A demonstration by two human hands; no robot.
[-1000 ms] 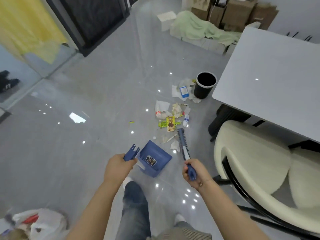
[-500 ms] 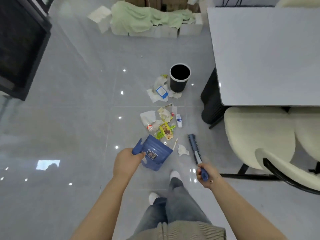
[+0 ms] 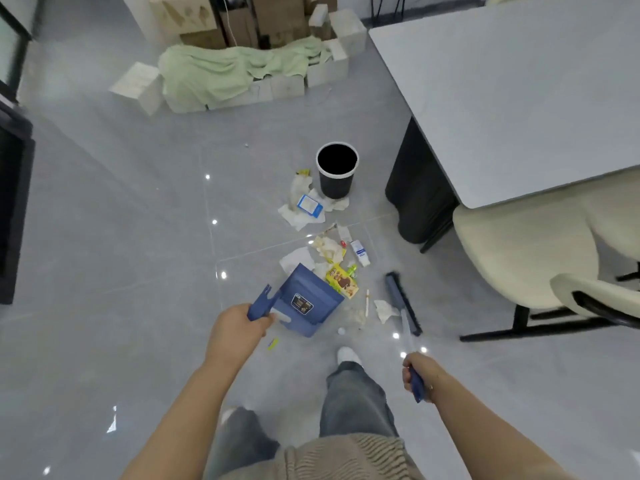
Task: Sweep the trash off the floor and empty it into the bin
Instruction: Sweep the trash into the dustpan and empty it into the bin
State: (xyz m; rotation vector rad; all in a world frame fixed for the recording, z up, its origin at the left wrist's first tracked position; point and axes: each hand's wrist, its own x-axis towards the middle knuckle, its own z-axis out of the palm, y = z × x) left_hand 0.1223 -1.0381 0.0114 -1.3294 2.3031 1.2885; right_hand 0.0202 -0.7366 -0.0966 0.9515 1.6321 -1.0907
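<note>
The trash (image 3: pixel 337 271) lies strewn on the grey floor (image 3: pixel 138 237) just ahead of you, in two loose clumps: a nearer one of crumpled paper, a yellow-green wrapper (image 3: pixel 343 281) and a small white tube (image 3: pixel 360 252), and a farther one of tissues and a blue-and-white packet (image 3: pixel 309 205) lying against the foot of the black bin (image 3: pixel 336 171). The whole scatter runs as a band from your feet away toward the bin, which stands upright and open beyond it, near the dark leg of the table (image 3: pixel 519 98).

Your left hand (image 3: pixel 239 329) grips the handle of the blue dustpan (image 3: pixel 306 301); the pan hangs at the near left edge of the closer clump, and from this angle I cannot tell whether its lip is on the floor or a little above it. Your right hand (image 3: pixel 420 374) is clenched around the grip of the brush (image 3: pixel 403 303), whose bristle head lies at the right edge of the same clump, its long axis pointing away from you and roughly parallel to the band of litter. A scrap of tissue (image 3: pixel 384 310) and a thin stick (image 3: pixel 367 299) sit between brush and pan.

So the nearer litter is bracketed: pan on its left, brush on its right, both hands about equally near. The sweep looks to me like a sideways pull from right to left into the pan's mouth, and the pan probably needs its open side turned toward the brush first. The clump by the bin is well beyond both tools and would want a step forward
</note>
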